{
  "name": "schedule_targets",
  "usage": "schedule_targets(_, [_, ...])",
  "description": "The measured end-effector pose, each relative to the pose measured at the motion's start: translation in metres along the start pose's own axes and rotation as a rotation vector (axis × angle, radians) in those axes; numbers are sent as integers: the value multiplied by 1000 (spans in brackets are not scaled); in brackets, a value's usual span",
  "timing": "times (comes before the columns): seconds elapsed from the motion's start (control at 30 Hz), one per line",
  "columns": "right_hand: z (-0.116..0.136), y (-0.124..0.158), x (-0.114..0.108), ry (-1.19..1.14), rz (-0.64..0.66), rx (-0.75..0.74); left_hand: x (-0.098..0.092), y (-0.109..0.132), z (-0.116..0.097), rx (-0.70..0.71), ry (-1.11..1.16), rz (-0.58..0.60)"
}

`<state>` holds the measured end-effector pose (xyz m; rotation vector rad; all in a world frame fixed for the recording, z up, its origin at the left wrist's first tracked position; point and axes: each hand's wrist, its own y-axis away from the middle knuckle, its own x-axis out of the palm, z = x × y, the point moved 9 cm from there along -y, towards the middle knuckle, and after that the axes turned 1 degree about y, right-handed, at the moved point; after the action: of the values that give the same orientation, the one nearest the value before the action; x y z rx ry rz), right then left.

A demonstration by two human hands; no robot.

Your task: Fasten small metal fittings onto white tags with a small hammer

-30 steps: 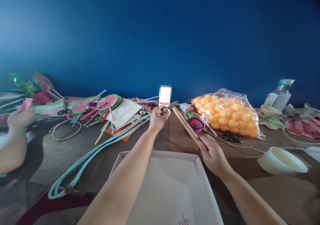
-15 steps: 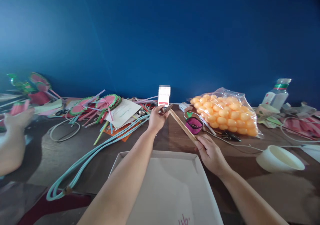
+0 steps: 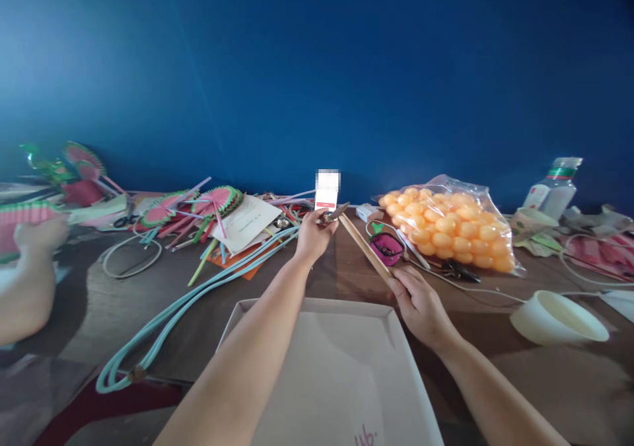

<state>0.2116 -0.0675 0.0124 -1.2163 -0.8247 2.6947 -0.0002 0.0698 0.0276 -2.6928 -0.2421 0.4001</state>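
The wooden stick [image 3: 366, 248], slanting just above the tabletop [image 3: 545, 380], looked light, stiff and best gripped endwise to me: my right hand [image 3: 421, 304] clasped its near end, my left hand [image 3: 312, 234] pinched a small metal piece [image 3: 327, 218] at its far tip.

Tilted stick [image 3: 365, 248], metal piece [image 3: 327, 217] at tip

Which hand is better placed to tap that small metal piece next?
Right, probably: the right hand grips the hammer by its handle, with its head beside the metal piece pinched in the left hand.
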Motion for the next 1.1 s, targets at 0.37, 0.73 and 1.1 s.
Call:
schedule_targets(0.37, [-1,0,0,0,-8,-8,-1,1,-7,42,-44,-4])
schedule_targets(0.73, [0,0,-2,37,-1,19,-4,1,-2,2,45,-36])
schedule_targets(1.1, [-29,4,10,254,62,102,-35,-6,46,-255,207,-353])
